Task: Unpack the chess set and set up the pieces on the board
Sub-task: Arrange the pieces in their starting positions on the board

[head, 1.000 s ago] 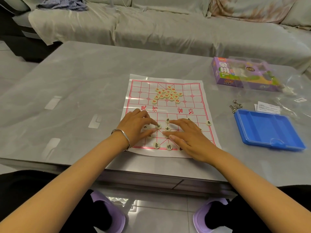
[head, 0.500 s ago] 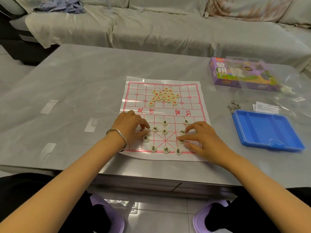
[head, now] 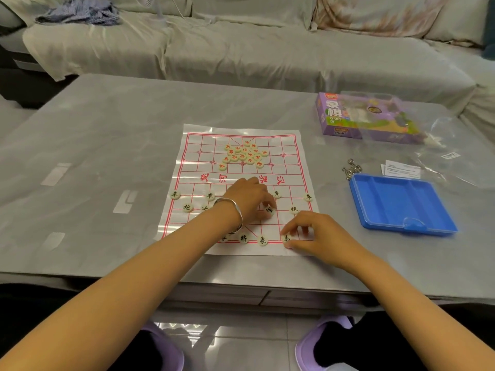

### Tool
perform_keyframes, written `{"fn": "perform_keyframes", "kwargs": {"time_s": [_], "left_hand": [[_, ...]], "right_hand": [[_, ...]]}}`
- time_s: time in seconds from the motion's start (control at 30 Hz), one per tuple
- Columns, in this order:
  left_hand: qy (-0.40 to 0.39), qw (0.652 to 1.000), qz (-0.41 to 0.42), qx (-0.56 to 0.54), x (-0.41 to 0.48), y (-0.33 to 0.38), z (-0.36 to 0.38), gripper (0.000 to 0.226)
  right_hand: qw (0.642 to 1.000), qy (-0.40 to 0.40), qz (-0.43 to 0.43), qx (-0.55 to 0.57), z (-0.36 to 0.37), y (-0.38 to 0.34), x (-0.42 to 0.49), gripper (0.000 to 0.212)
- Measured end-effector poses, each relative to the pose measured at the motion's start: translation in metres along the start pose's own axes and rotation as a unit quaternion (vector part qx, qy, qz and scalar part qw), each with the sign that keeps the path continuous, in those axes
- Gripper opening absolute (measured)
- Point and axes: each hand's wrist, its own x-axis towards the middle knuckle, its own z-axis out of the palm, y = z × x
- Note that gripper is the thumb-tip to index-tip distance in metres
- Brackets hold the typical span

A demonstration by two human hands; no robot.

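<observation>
A plastic sheet board [head: 292, 145] with a red grid lies on the grey table. Several red-lettered pieces [head: 242, 155] sit in a heap on its far half. Black-lettered pieces are spread over the near half, among them a far-left piece [head: 175, 194] and a far-right piece [head: 308, 197]. My left hand [head: 249, 199], with a silver bangle on the wrist, reaches across the middle and pinches a black piece [head: 269, 210]. At the near right corner, my right hand [head: 313, 234] pinches another black piece [head: 286, 238] between thumb and forefinger.
A blue plastic tray [head: 399, 207] lies right of the board, with metal rings [head: 349, 170] and a paper slip [head: 401, 170] behind it. The purple game box [head: 334, 116] and clear wrapping stand at the far right. A covered sofa runs behind the table.
Both hands have shifted right: the left from the board's left side to its middle, the right down to the near right corner. More black pieces now lie uncovered along the left.
</observation>
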Motion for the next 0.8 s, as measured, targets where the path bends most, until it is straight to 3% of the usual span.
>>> {"fn": "perform_keyframes", "kwargs": {"time_s": [0.4, 0.63, 0.8], "left_hand": [[0.077, 0.988, -0.078, -0.112, -0.066, -0.029, -0.008, 0.029], [0.047, 0.983, -0.150, -0.093, -0.122, -0.058, -0.001, 0.032], [0.007, 0.986, -0.154, -0.064, -0.124, -0.059, 0.008, 0.037]], "right_hand": [[1.000, 0.023, -0.015, 0.011, 0.010, -0.007, 0.000, 0.029], [0.997, 0.056, -0.042, 0.034, 0.015, -0.019, 0.004, 0.024], [0.997, 0.053, -0.035, 0.039, 0.020, -0.018, 0.006, 0.022]]}}
